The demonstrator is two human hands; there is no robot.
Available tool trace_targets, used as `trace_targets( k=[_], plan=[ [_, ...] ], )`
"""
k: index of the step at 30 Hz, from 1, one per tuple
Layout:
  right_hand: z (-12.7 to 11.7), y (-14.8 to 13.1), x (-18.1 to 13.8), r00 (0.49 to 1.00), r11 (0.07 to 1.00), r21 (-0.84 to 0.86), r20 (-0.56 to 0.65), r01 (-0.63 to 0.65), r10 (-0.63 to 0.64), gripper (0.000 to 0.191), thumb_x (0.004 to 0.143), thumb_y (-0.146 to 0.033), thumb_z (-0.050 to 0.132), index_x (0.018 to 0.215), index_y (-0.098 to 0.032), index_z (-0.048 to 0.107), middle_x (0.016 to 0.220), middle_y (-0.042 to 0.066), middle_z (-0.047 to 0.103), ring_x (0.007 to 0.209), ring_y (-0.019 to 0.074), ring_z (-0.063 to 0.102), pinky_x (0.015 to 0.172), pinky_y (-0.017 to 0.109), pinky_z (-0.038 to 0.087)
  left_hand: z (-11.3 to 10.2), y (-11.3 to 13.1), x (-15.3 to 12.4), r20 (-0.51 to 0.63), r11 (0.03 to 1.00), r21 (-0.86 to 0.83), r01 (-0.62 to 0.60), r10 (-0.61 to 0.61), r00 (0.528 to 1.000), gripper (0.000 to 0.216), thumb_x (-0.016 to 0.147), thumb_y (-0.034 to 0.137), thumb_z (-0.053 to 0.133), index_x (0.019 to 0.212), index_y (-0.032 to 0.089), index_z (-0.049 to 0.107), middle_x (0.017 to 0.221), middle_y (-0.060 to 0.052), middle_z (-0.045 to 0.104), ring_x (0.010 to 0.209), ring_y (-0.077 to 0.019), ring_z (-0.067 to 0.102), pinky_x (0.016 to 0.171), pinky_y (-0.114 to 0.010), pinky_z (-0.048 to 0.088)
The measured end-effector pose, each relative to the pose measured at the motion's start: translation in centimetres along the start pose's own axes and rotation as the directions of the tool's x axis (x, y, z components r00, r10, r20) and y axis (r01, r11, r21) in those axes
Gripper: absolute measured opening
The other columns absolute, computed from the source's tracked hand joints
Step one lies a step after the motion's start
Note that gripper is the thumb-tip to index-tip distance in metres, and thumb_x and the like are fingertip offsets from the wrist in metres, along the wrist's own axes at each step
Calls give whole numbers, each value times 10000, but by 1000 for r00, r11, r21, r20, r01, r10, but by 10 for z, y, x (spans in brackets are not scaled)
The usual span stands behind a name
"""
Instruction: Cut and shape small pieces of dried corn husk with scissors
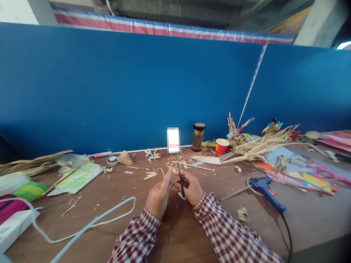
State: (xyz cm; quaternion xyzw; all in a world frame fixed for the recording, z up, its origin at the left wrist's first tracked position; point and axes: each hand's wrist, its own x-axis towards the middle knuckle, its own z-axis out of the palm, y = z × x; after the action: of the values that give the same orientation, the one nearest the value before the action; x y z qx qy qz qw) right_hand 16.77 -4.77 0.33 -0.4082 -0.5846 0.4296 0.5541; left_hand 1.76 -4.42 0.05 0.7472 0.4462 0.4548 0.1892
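My left hand (159, 197) is closed over the middle of the table, its index finger stretched forward and its thumb pinching toward the right hand. What sits in that pinch is too small to make out. My right hand (192, 188) grips a slim dark tool (181, 182), pointed away from me; whether it is tweezers or scissors is unclear. The two hands' fingertips nearly meet. Just ahead of them lie pale dried husk scraps (150, 176) and thin cut slivers (192, 165). A small white piece (181, 196) shows below the right fingers.
A blue glue gun (267, 191) with a black cord lies at right, near pink scissors (323, 170) and coloured paper (315, 182). Dried husks (263, 146), a red paper cup (222, 147) and a dark-lidded jar (197, 138) stand behind. A white cable (109, 220) loops across the left.
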Motion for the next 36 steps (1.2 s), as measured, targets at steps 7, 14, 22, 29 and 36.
trace_targets(
  k=[7, 14, 22, 29, 36],
  plan=[
    [-2, 1, 1, 998, 998, 4, 17, -55, 55, 328, 680, -191, 615, 1002, -164, 556, 694, -1, 633, 630, 140, 606, 612, 263, 469, 4, -3, -3, 88, 983, 157, -92, 78, 993, 440, 833, 310, 456, 1268, 247, 471, 790, -97, 649, 724, -215, 595, 740, -312, 450],
    [-1, 2, 2, 996, 996, -18, -29, -86, 85, 321, 644, -182, 612, 960, -164, 553, 672, -17, 596, 589, 120, 567, 555, 235, 453, 8, 1, -1, 65, 966, 210, -150, 140, 988, 224, 838, 272, 452, 955, 209, 633, 770, -76, 658, 704, -193, 606, 653, -266, 451],
    [-6, 0, 5, 988, 984, 109, -42, -144, 149, 306, 600, -169, 628, 893, -168, 538, 605, -46, 561, 483, 73, 479, 450, 188, 370, 9, -8, 0, 112, 928, 293, -229, 204, 972, 239, 860, 212, 408, 885, 169, 642, 825, -82, 678, 752, -173, 609, 696, -268, 459],
    [-11, 7, 9, 984, 973, 169, -61, -155, 168, 295, 601, -214, 655, 874, -176, 551, 611, -43, 567, 484, 76, 479, 442, 189, 349, 7, -10, 2, 124, 994, 100, -49, 36, 992, 220, 822, 248, 460, 808, 178, 669, 765, -79, 669, 729, -188, 594, 675, -278, 436],
    [-11, 8, 13, 960, 953, 244, -168, -181, 225, 366, 605, -326, 702, 901, -173, 552, 645, -9, 624, 535, 112, 542, 521, 236, 421, 7, 2, 8, 413, 385, -658, 647, -533, 738, 234, 660, 309, 672, 812, 133, 653, 749, -42, 647, 423, -32, 416, 396, -154, 354]
  ],
)
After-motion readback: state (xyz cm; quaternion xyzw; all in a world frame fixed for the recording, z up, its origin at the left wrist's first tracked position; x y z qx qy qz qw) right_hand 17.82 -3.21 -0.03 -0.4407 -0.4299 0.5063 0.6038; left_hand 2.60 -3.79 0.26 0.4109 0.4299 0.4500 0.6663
